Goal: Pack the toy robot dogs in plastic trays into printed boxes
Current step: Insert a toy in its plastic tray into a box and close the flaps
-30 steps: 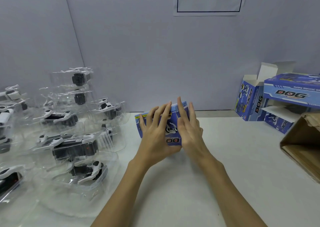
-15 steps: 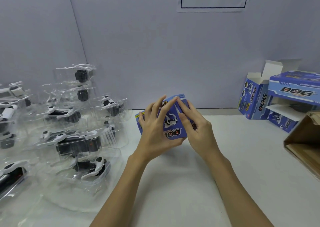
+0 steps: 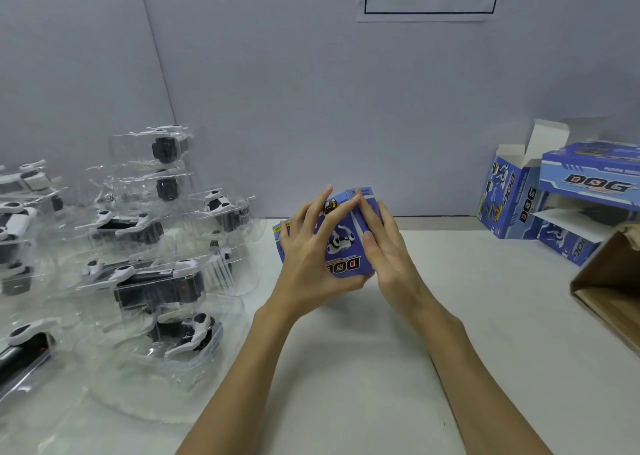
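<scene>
I hold a small blue printed cardboard box (image 3: 341, 243), with a white robot dog picture and the word DOG upside down on its near face, up off the white tabletop (image 3: 363, 368) in front of me, near the middle of the table's far half. My left hand (image 3: 308, 257) grips the box from its left side: the fingers (image 3: 320, 208) are spread and lie across the front face, pointing up and away, and the thumb goes under the lower edge. My right hand (image 3: 388, 250) presses against the right side of the box, its fingers straight and held close together, the tips meeting the tips of my left fingers at the top corner. The box is tilted, its top leaning away from me. To my left stands a heap of clear plastic trays (image 3: 149, 246), each holding a black-and-white toy robot dog (image 3: 157, 283), stacked loosely against the grey wall (image 3: 311, 108). To my far right, by the wall, stand more blue printed boxes (image 3: 554, 205), one upright with its white flaps open and others piled beside it. A brown cardboard carton (image 3: 613, 281) lies at the right edge. A white paper sign (image 3: 429, 0) with dark characters hangs on the wall above.
</scene>
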